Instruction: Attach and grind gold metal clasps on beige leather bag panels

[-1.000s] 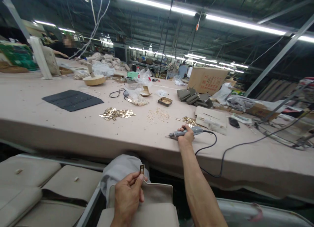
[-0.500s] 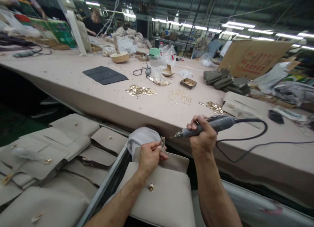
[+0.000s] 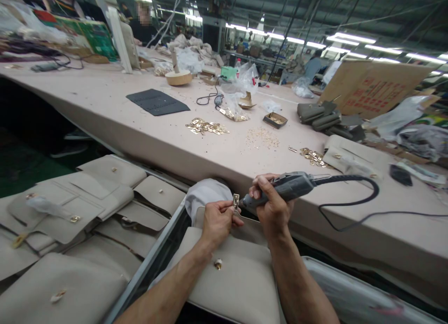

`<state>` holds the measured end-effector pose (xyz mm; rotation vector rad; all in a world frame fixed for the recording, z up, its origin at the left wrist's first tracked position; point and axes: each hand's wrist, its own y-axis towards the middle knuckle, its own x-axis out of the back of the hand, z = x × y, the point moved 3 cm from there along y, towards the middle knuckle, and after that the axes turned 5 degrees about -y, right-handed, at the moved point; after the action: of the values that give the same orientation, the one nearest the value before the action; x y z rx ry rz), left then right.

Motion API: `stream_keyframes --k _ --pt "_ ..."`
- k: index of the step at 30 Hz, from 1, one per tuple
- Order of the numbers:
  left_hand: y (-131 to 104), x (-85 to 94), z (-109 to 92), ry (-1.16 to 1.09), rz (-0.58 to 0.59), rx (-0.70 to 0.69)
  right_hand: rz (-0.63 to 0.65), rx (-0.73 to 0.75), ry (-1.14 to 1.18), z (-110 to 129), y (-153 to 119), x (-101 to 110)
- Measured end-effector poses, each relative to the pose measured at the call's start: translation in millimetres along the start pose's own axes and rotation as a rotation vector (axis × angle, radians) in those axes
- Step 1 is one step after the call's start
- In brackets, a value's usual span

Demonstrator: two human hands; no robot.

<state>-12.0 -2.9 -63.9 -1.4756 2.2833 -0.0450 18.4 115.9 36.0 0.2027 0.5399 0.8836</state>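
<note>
The small gold metal plate stands upright just above the near edge of the beige bag that lies on the lap, below the near edge of the long pink table. The left hand has its fingers closed together, pinching the plate at its lower end between thumb and fingertips. The right hand is clamped around the grey electric screwdriver, whose tip sits right at the plate's right face; whether the bit is seated in a screw cannot be told. A black cord loops off the tool's rear to the right across the table.

To do this well, I judge that the plate should be held firmly low down, clear of the bit, and the tool kept square to the plate so the tip does not slip onto the bag or the fingers.

Farther out on the table lie a heap of gold plates, scattered small screws and a dark mat. More beige bags are stacked to the left
</note>
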Motion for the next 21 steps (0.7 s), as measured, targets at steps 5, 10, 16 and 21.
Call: stream_keyframes --k 5,10,16,21 --pt "0 1.0 -1 0.016 -0.014 0.004 0.026 0.031 -0.093 0 -5 -5" --pt "-3 -0.3 -7 -0.021 0.0 -0.007 0.146 0.022 -0.18 0 -6 -9" --pt "-5 -0.1 -3 -0.098 -0.006 -0.054 0.335 -0.057 -0.267 -4 0 -17" --pt "-7 0.2 -4 -0.177 -0.002 -0.071 0.417 -0.078 -0.355 -5 3 -28"
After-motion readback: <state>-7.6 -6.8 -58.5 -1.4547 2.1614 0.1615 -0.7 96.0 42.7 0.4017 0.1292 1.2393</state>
